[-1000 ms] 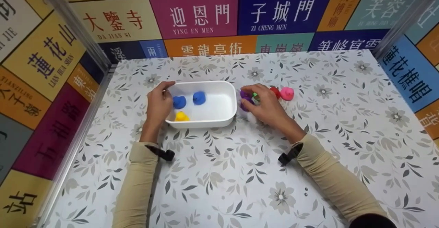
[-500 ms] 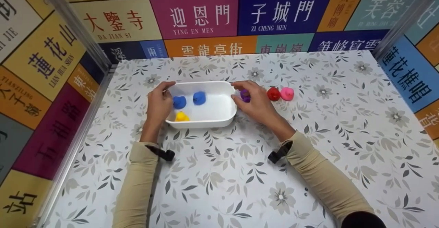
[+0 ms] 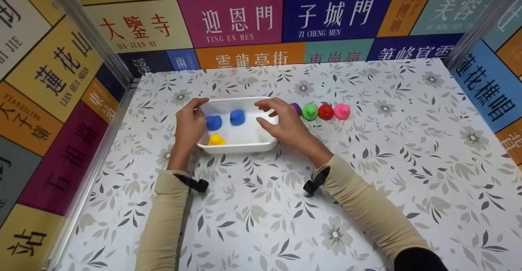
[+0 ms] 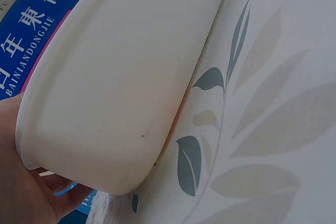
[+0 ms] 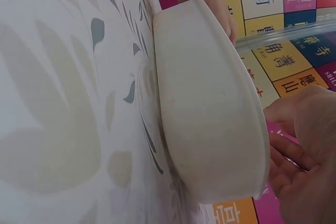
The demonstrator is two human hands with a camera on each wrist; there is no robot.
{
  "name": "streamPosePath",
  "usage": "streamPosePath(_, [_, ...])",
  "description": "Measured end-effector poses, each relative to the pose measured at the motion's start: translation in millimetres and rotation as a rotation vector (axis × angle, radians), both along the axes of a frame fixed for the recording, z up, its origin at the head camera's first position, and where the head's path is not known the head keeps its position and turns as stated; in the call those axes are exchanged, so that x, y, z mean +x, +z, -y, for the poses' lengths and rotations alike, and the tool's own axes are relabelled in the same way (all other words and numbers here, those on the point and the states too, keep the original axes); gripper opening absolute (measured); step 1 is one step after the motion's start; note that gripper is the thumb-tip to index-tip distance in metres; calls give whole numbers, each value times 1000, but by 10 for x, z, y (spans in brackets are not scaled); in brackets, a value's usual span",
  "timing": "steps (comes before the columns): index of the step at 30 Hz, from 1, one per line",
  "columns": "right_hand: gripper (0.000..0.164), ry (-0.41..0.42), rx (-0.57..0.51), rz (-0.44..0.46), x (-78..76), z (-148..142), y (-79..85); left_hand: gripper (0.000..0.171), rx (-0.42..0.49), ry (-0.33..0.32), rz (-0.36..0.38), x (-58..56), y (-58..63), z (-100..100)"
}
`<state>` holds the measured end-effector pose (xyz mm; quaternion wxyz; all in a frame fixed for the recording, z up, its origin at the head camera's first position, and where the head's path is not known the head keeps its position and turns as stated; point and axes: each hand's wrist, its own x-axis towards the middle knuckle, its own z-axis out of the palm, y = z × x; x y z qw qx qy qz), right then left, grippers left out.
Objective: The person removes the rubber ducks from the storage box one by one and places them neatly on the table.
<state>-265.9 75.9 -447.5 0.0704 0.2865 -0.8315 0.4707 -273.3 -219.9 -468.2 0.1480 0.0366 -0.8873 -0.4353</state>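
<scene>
Here, the left hand [image 3: 190, 122] is gripping the box [image 3: 251, 134] on the table [image 3: 261, 206]; the right hand [image 3: 286, 124], fingers parted and empty, is overhanging its edge [image 5: 263, 137]. Only the head view is showing ducks [image 3: 237, 117] inside, beside open room.

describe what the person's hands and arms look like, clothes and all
The left hand and right hand are bare, without gloves. The left sleeve and right sleeve are long, plain beige and creased. The left camera and right camera on the wrists are small and black. The black patch below the right sleeve is unclear.
</scene>
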Motion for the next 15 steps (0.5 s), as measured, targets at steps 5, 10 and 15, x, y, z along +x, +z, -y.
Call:
streamPosePath(5, [40, 56, -11, 17, 0, 147, -18, 42, 5, 6, 15, 10, 0, -8])
streamPosePath(10, [39, 62, -12, -5, -8, 267, -2, 42, 10, 1, 4, 4, 6, -4])
streamPosePath(15, [39, 77, -29, 7, -11, 384, 21, 42, 6, 0, 1, -2, 7, 3])
